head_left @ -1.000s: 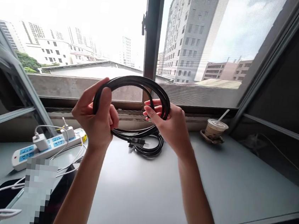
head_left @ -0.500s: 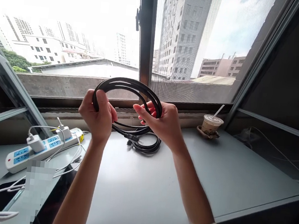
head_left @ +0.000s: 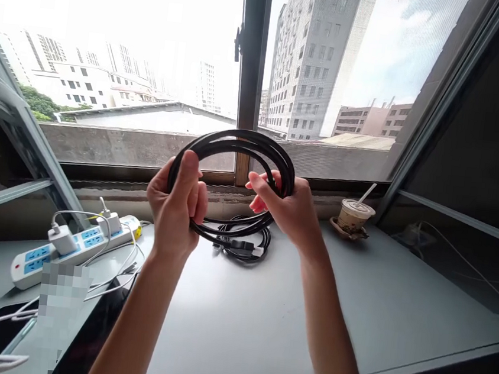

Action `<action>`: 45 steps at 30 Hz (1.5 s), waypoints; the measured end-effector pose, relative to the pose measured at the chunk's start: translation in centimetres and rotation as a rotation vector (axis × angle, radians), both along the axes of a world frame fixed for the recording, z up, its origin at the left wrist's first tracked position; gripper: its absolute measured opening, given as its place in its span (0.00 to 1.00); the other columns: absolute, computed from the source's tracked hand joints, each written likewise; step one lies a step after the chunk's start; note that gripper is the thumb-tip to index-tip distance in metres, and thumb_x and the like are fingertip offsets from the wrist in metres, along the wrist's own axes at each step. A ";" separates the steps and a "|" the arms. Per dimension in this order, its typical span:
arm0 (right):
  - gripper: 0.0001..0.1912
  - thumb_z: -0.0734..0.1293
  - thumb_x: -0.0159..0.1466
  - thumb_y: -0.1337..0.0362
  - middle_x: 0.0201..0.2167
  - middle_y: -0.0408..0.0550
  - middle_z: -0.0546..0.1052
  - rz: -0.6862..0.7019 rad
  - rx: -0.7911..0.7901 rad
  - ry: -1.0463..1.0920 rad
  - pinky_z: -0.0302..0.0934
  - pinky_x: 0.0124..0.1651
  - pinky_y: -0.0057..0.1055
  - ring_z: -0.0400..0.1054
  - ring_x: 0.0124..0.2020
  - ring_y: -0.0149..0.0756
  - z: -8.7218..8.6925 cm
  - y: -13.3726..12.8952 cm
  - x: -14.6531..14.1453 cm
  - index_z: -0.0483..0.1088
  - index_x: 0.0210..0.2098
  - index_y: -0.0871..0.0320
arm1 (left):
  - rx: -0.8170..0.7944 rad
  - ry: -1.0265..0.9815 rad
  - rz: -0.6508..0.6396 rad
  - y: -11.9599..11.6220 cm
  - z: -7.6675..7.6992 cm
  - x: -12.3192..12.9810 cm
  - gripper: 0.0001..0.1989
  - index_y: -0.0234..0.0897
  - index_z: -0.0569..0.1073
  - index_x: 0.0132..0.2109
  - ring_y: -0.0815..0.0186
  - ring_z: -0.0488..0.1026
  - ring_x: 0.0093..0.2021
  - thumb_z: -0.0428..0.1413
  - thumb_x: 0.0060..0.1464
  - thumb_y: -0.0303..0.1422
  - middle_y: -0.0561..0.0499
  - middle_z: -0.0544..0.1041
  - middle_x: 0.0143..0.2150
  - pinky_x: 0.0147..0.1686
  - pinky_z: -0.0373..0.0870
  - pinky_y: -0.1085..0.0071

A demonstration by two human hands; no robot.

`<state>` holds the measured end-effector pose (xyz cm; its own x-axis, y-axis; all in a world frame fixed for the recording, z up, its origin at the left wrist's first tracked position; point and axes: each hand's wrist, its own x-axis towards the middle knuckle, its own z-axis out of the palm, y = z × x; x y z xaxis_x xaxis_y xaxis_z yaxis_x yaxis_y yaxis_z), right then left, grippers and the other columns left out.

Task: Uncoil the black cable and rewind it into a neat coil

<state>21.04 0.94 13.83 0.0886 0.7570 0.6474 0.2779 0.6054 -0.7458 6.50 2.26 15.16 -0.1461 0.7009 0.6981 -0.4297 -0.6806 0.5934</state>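
A black cable (head_left: 241,135), wound into several loops, is held up in front of the window between both hands. My left hand (head_left: 179,203) is closed round the left side of the coil, thumb upright along it. On the coil's right side, my right hand (head_left: 289,206) grips the loops between thumb and fingers. A black plug (head_left: 243,246) with a pale end shows at the bottom of the held loops. Behind and below it, a second coiled black cable (head_left: 265,242) lies on the grey tabletop (head_left: 226,321); the held loops partly hide it.
To the left is a white power strip (head_left: 77,249) with white chargers (head_left: 62,240) and white cords. A dark flat screen (head_left: 96,325) lies nearer. A lidded drink cup (head_left: 356,216) with a straw stands at the right back. The window frame (head_left: 250,80) rises behind the table.
Both hands and the held coil have shifted to the right in the view. The plug now hangs lower right, over the coil on the table. Both hands keep their grip.
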 end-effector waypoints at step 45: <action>0.16 0.62 0.66 0.61 0.46 0.41 0.71 -0.514 0.430 -0.286 0.61 0.27 0.16 0.68 0.36 0.23 -1.6 2.7 -1.6 0.69 0.52 0.53 | -0.475 0.074 -0.100 1.7 1.2 -2.1 0.24 0.36 0.55 0.19 0.78 0.41 0.11 0.48 0.60 0.43 0.60 0.48 0.11 0.09 0.36 0.77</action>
<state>19.40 3.59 12.23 0.1478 0.3389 0.9291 0.7542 0.5691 -0.3275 4.38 3.98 16.34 -0.0242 0.9523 0.3041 -0.4243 -0.2852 0.8595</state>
